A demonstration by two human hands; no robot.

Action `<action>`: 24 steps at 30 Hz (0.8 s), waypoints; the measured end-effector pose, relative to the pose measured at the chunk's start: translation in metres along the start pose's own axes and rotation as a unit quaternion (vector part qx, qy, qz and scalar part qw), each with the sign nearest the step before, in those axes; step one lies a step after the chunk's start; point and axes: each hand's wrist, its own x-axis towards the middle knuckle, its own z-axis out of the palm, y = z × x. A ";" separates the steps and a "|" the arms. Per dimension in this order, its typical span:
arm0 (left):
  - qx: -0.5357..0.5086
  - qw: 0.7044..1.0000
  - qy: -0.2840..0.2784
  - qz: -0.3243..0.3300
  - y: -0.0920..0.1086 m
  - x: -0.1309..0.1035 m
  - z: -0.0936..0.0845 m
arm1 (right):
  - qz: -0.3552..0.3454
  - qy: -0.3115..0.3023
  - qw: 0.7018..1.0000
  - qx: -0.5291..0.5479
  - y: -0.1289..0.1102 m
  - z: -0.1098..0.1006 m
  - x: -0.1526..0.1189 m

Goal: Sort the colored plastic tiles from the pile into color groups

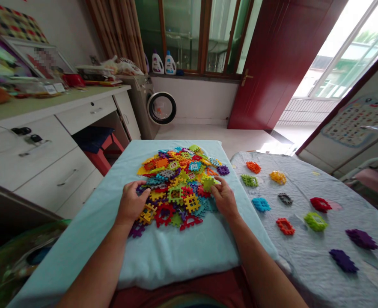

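Observation:
A mixed heap of colourful plastic interlocking building pieces (176, 194) lies on the light-blue cloth-covered table (176, 252) in front of me. At the heap's right side, my right hand (224, 196) pinches a lime-green piece (208, 184) between thumb and fingers. My left hand (131, 202) is at the left edge, its thumb and curved fingers around a purple piece (140, 188) that is partly hidden. Close to my left wrist lie a yellow window-like piece (147, 213) and another purple piece (137, 230). Red frames (165, 215) sit at the near side of the heap.
On a second cloth-covered surface (299, 252) to the right, pieces lie in separate single-colour groups, among them orange (253, 167), blue (261, 204), red (320, 204) and purple (343, 261). A drawer desk (44, 158), stool (94, 139) and open-doored washing machine (140, 100) stand to the left.

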 end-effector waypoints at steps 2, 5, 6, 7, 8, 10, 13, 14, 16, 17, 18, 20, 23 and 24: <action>-0.001 1.000 0.000 0.001 0.001 0.000 0.000 | 0.009 0.015 1.000 0.003 0.000 0.000 0.001; -0.002 1.000 0.006 0.009 0.000 0.000 0.000 | 0.017 0.032 0.999 -0.002 0.000 -0.001 0.002; -0.002 1.000 0.009 0.012 0.000 0.000 0.001 | 0.017 0.029 0.999 0.000 0.000 -0.001 0.002; -0.002 1.000 0.011 0.015 0.000 -0.001 0.001 | 0.016 0.021 1.000 0.006 0.001 -0.001 0.002; -0.001 1.000 0.012 0.016 0.000 -0.001 0.001 | 0.015 0.009 1.000 0.017 0.001 -0.001 0.002; 0.001 1.000 0.012 0.014 0.000 -0.001 0.001 | 0.018 -0.016 0.999 0.047 0.000 -0.001 0.001; 0.003 1.000 0.004 0.008 -0.001 -0.001 0.001 | 0.033 -0.027 0.995 0.091 -0.003 -0.003 0.000; 0.002 1.000 0.001 0.008 -0.001 -0.001 0.001 | 0.037 -0.028 0.993 0.108 -0.005 -0.003 0.000; 0.001 1.000 -0.005 0.011 -0.001 0.000 0.001 | 0.045 -0.039 0.988 0.144 -0.010 -0.006 0.000; 0.000 1.000 -0.007 0.014 -0.001 0.000 0.001 | 0.049 -0.045 0.984 0.165 -0.012 -0.007 0.000; 0.000 1.000 -0.007 0.016 -0.001 0.000 0.001 | 0.054 -0.048 0.980 0.186 -0.014 -0.009 0.000; -0.001 1.000 -0.005 0.020 -0.001 0.000 0.001 | 0.065 -0.039 0.971 0.229 -0.018 -0.012 0.000; -0.003 1.000 -0.001 0.024 -0.002 -0.001 0.002 | 0.083 -0.011 0.955 0.285 -0.019 -0.017 0.002; -0.004 1.000 0.000 0.024 -0.002 -0.001 0.002 | 0.089 0.001 0.952 0.293 -0.018 -0.019 0.002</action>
